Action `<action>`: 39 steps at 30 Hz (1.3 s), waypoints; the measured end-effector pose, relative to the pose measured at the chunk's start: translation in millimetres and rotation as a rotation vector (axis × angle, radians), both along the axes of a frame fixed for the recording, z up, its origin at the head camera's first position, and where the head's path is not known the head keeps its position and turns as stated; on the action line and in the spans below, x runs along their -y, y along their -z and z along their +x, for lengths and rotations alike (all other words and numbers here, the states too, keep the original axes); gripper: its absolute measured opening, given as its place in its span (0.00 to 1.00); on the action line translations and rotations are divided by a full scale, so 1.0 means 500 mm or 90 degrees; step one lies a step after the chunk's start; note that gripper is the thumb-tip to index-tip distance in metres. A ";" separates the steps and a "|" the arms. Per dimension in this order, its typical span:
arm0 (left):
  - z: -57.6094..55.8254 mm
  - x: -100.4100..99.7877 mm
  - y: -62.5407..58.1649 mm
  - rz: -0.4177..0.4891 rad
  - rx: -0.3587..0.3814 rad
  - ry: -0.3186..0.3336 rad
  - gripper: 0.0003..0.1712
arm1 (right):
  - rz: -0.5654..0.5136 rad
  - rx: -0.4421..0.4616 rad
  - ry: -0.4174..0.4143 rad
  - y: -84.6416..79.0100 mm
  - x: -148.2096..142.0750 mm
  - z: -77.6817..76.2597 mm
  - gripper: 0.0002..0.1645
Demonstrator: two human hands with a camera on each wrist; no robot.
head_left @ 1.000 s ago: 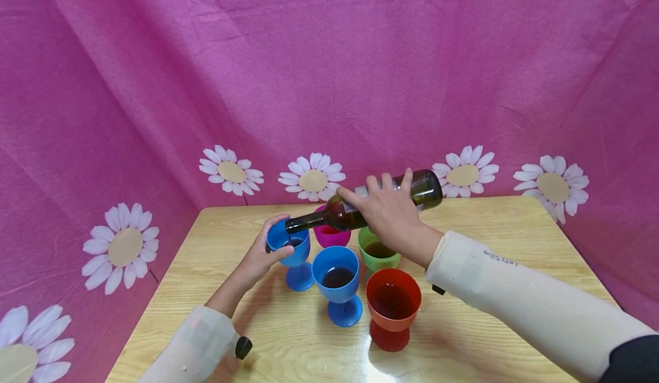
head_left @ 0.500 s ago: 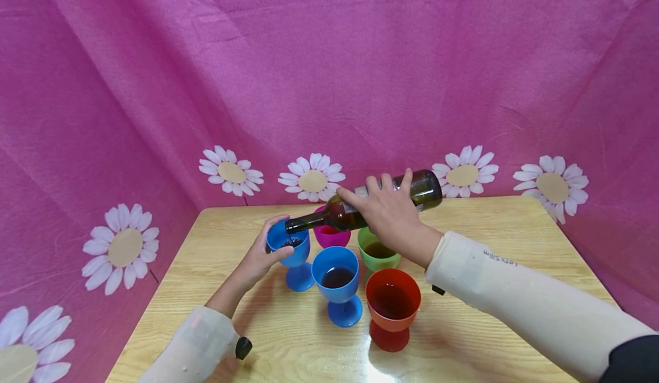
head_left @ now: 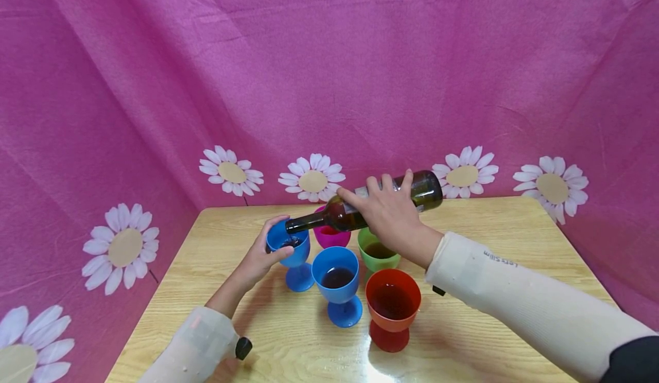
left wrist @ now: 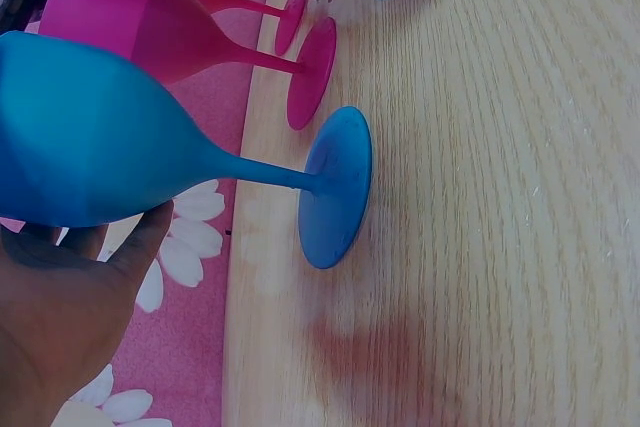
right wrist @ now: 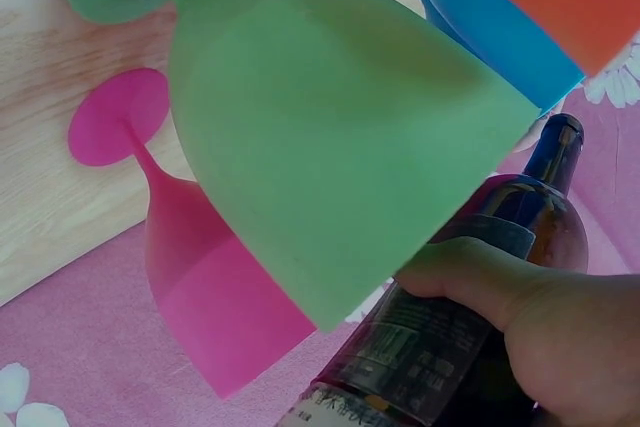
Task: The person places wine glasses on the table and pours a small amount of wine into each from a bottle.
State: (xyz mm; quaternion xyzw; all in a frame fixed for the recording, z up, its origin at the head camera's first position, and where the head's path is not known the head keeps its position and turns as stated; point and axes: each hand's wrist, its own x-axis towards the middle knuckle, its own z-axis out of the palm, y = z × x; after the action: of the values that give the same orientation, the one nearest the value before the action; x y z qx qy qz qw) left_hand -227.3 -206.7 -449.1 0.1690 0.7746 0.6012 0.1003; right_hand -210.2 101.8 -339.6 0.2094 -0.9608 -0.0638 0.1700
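Note:
My right hand (head_left: 388, 214) grips a dark glass wine bottle (head_left: 337, 214) around its body, tilted with the neck down to the left. Its mouth hangs at the rim of the far-left blue goblet (head_left: 302, 254), where dark liquid ripples in the bowl. My left hand (head_left: 259, 257) holds that goblet by the bowl, thumb on the near side and fingers on the outer side. In the left wrist view, the goblet's round foot (left wrist: 336, 187) is at the tabletop. The right wrist view shows my thumb (right wrist: 480, 272) across the bottle's label (right wrist: 415, 337).
Close by stand a second blue goblet (head_left: 337, 294), a red goblet (head_left: 391, 324), a green goblet (head_left: 381, 263) and a pink goblet (head_left: 337, 239) behind the bottle. The visible bowls hold liquid. A pink cloth (head_left: 329, 86) hangs behind the wooden table (head_left: 489, 223).
The liquid in the far-left blue goblet has rippled and its surface looks slightly different. Both hands, the bottle and the goblets stay practically in place.

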 end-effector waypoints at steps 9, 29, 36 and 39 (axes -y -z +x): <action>0.000 0.000 0.000 0.001 -0.004 0.003 0.41 | -0.003 0.000 -0.002 0.000 0.000 0.000 0.62; 0.001 0.001 0.001 0.010 -0.007 0.009 0.42 | 0.018 -0.001 0.000 0.000 0.002 0.000 0.64; 0.001 0.000 -0.001 0.007 -0.006 0.004 0.43 | 0.018 -0.003 -0.002 0.001 0.002 0.000 0.64; 0.000 0.000 -0.001 0.005 -0.008 0.004 0.42 | 0.019 -0.003 -0.001 0.000 0.001 0.000 0.64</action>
State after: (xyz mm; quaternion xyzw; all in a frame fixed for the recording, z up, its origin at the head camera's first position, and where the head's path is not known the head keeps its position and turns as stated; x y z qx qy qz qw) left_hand -227.5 -206.7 -448.8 0.1757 0.7724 0.6026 0.0969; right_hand -210.3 101.1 -339.8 0.2127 -0.9591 -0.0783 0.1694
